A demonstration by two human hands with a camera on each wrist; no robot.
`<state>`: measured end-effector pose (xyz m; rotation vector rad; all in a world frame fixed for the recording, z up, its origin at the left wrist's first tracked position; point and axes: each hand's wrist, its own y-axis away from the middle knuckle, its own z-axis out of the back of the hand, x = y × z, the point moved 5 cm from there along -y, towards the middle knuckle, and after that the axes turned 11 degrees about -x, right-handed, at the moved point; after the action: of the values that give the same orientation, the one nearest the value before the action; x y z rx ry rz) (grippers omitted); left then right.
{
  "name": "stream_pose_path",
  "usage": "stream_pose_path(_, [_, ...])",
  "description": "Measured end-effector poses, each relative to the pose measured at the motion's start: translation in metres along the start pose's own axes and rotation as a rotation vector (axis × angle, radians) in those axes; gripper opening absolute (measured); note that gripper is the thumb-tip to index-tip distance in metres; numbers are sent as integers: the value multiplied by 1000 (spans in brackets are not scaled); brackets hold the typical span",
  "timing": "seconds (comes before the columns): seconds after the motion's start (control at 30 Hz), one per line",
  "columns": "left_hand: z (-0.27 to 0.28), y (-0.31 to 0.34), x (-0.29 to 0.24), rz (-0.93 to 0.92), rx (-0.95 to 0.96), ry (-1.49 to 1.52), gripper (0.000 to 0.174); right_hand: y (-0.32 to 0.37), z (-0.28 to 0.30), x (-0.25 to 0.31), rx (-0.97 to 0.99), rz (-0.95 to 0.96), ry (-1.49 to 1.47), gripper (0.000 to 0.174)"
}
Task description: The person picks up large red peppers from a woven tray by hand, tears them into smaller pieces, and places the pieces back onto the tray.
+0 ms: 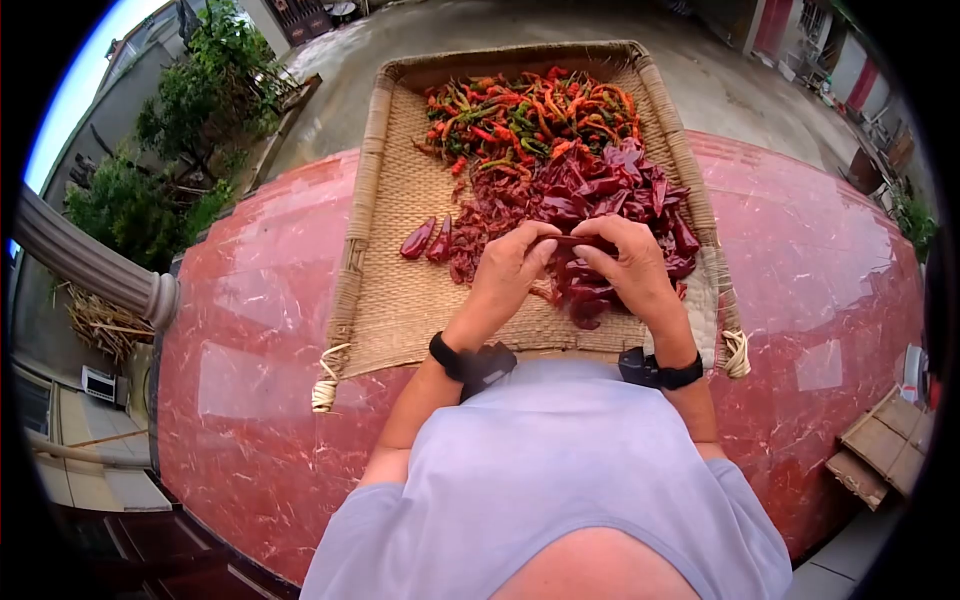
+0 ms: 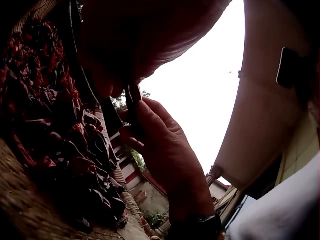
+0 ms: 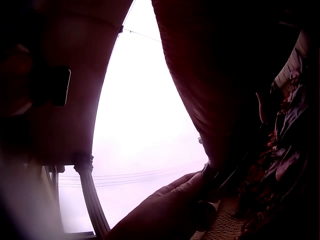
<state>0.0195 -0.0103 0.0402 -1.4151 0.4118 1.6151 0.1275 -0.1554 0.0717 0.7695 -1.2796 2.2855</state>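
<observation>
A dark red dried chili pepper (image 1: 572, 240) spans the gap between both hands, above the near part of a woven tray (image 1: 366, 210). My left hand (image 1: 508, 262) pinches its left end between thumb and fingers. The right hand (image 1: 637, 265) pinches the other end; the left wrist view shows this right hand (image 2: 172, 145) from the side, fingertips at the pepper. Beneath and beyond the hands lies a heap of glossy dark red peppers (image 1: 655, 190). Left of it spreads a pile of smaller, shrivelled red peppers (image 1: 490, 205). The right wrist view is very dark.
Orange, red and green thin peppers (image 1: 535, 115) fill the tray's far end. Two dark red peppers, one of them a loose pepper (image 1: 418, 238), lie apart at left. Red marble flooring (image 1: 260, 330) surrounds the tray. A column (image 1: 95, 255) stands left, flattened cardboard (image 1: 885, 445) right.
</observation>
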Motion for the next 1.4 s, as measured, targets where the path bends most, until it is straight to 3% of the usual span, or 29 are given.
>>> stream_pose_path(0.03, [12,-3,6,50,-58,-24,22,0,1,-4,-31,-91,-50,15])
stream_pose_path(0.07, [19,-4,6,102,-107,-16,21,-1,4,-5,-81,-66,30,14])
stream_pose_path(0.17, [48,-11,22,9,-440,-105,24,-1,19,-23,-193,-46,244,12])
stream_pose_path(0.27, [78,-11,35,250,-521,-73,26,4,26,-34,-117,-137,404,14])
stream_pose_path(0.37, [105,-12,56,226,-700,-257,33,9,24,-43,-64,-159,480,21])
stream_pose_path(0.47, [111,-11,59,204,-746,-226,42,11,21,-50,-40,-175,508,27])
stream_pose_path(0.6, [94,-14,64,146,-514,-258,48,13,18,-52,-65,-148,542,30])
stream_pose_path(0.73, [56,-7,37,233,-244,-129,38,17,17,-62,-54,-99,559,30])
stream_pose_path(0.77, [48,-9,47,134,-157,-177,34,18,18,-68,-122,-80,535,25])
stream_pose_path(0.87, [27,-1,20,61,47,-153,27,9,26,-57,-189,-213,419,21])
stream_pose_path(0.97, [9,4,11,110,191,-29,30,7,14,-42,-102,-234,13,20])
stream_pose_path(1.07, [-14,5,28,37,157,147,31,12,-12,-24,155,-387,-255,20])
stream_pose_path(1.2, [-22,11,4,205,273,166,36,13,-34,-11,121,-340,-356,18])
stream_pose_path(1.37, [-15,4,30,212,171,316,33,12,-37,-15,58,-143,-269,19])
stream_pose_path(1.4, [-12,3,29,226,149,360,32,13,-38,-18,97,-197,-232,20])
